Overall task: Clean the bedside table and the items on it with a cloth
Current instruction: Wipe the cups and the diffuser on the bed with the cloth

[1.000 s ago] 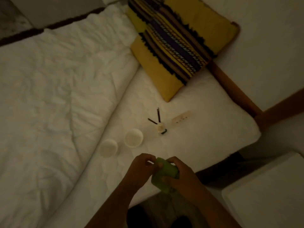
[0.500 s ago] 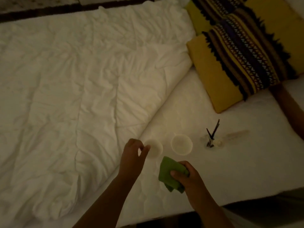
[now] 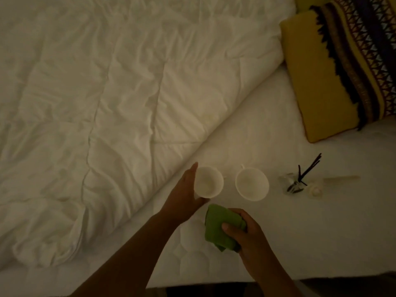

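Observation:
Two white cups stand on the white mattress. My left hand (image 3: 184,196) wraps around the left side of the left cup (image 3: 209,182), fingers on its wall. The right cup (image 3: 252,183) stands free beside it. My right hand (image 3: 246,234) is closed on a folded green cloth (image 3: 216,228), just below the left cup. A small glass diffuser (image 3: 292,185) with dark sticks stands to the right of the cups. The bedside table is out of view.
A rumpled white duvet (image 3: 107,103) covers the left of the bed. A yellow patterned pillow (image 3: 334,71) lies at the upper right. A pale flat strip (image 3: 342,180) and a small round cap (image 3: 316,191) lie by the diffuser. The mattress edge (image 3: 214,284) runs along the bottom.
My left hand let go of the cloth, reached left and closed around the left cup. The right hand kept the cloth. The view swung left over the bed.

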Motion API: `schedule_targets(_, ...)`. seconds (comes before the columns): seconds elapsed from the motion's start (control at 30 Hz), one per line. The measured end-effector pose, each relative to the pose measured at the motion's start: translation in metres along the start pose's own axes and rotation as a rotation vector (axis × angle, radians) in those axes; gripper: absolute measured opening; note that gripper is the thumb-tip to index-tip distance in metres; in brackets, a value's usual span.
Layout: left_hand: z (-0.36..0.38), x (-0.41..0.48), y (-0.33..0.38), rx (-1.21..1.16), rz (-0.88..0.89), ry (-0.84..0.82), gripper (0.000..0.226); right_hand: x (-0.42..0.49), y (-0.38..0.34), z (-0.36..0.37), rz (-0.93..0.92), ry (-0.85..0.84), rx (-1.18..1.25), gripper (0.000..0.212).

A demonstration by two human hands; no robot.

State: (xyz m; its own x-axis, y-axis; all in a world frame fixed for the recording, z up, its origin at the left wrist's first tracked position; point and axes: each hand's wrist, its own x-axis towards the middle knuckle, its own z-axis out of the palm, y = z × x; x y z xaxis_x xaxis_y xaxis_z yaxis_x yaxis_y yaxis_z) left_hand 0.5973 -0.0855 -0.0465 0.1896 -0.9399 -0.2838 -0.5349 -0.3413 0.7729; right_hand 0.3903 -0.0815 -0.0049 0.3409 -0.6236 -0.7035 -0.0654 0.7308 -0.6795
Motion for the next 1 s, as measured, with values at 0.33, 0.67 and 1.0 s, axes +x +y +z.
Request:
schedule_targets(0.33, -0.006, 0.017, 0.017, -0.702, -0.342, 0.028, 0.080, 0.002, -0.016, 0.002, -0.146, 0.058, -0.066, 0.031)
schedule_targets(0.67, -0.033, -0.016, 0.059, -1.295, -0.381, -0.116, 0.066, -0.021, -0.062, 0.040, -0.509, 0.178, -0.366, 0.042)
schedule_targets(1.0, -0.034, -0.031, 0.097, -1.312, -0.547, -0.170, 0.071, -0.021, -0.080, 0.068, -0.776, 0.303, -0.612, 0.023)
